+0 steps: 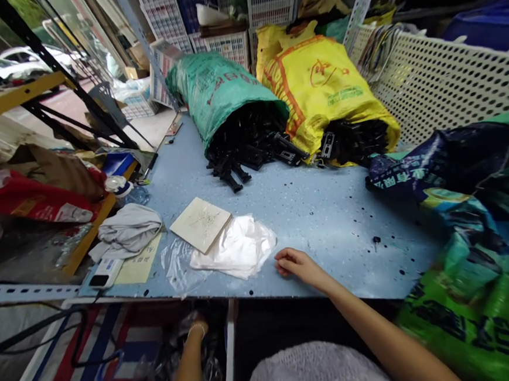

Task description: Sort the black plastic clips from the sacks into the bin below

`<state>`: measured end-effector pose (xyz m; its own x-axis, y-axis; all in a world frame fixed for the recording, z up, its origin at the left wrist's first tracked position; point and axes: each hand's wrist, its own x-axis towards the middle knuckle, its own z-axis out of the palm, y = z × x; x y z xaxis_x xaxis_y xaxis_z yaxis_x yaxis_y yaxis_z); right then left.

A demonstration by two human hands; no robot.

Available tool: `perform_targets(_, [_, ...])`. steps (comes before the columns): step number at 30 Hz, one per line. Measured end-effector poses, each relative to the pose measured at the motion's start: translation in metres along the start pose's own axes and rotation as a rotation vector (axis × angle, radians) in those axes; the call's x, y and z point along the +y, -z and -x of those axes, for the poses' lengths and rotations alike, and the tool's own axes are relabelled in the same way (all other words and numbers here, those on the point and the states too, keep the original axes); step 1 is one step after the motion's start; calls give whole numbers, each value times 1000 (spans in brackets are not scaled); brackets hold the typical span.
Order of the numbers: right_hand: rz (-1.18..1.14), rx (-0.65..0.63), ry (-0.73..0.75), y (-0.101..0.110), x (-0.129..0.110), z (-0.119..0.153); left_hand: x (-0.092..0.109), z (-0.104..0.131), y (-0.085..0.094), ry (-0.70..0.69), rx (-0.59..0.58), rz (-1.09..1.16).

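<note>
My right hand (296, 264) rests on the blue table top (322, 208), its fingers loosely bent and slightly apart, with no object visible in them. Just left of it lies a stack of thin white plastic bags (245, 247), and a square cream board (200, 223) with dark scratches overlaps the stack. Below the table's front edge, my left hand (196, 323) reaches down into a space holding several clear-wrapped dark pieces (213, 364). Shadow and blur hide its fingers, so its grip cannot be made out.
A green sack (229, 87) and a yellow sack (325, 79) spill black plastic parts (251, 144) onto the table's back. A grey cloth (129, 229) and a white device (106, 274) lie at left. Printed bags (475, 302) crowd the right, before a perforated white basket (444, 81).
</note>
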<state>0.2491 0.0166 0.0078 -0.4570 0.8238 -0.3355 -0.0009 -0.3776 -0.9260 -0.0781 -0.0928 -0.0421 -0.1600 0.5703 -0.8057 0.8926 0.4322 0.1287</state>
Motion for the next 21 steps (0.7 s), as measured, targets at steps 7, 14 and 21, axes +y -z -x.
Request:
perform_targets(7, [276,200,140,91,-38,-27,43,62,50,-609,-264,462])
perform_targets(14, [808,488,612,138,-185,-234,186,-53,284,-788,960,698])
perform_targets(21, [1189,937,400,207,-321,-401,248,-199,436,-450,1354,760])
